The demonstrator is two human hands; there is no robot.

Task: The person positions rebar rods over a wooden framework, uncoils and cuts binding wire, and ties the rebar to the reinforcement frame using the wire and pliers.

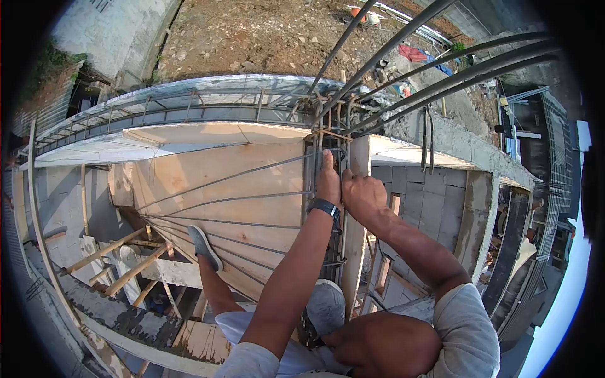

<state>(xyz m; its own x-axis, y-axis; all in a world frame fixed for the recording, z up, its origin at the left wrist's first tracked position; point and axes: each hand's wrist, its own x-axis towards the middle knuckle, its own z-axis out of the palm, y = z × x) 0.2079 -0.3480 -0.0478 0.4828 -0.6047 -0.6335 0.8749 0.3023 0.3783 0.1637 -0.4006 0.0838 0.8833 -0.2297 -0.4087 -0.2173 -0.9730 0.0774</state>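
My left hand [328,184], with a dark watch [326,206] on its wrist, is closed at the rebar cage [341,249], thumb stretched up along the bars. The rest of its fingers are hidden below. Right beside it, my right hand [364,196] is curled into a fist at the cage's right side, close to the top of a wooden form board [360,156]. What either hand holds is hidden. Tied stirrups [324,132] cross the vertical bars just beyond my left thumb.
Long rebar rods [403,50] rise from the cage and lean right. Thin bars [246,222] fan over a plywood panel [183,179], where one shoe [205,247] stands; the other shoe [326,307] is by the cage. Timber props [135,271] cross an opening at lower left.
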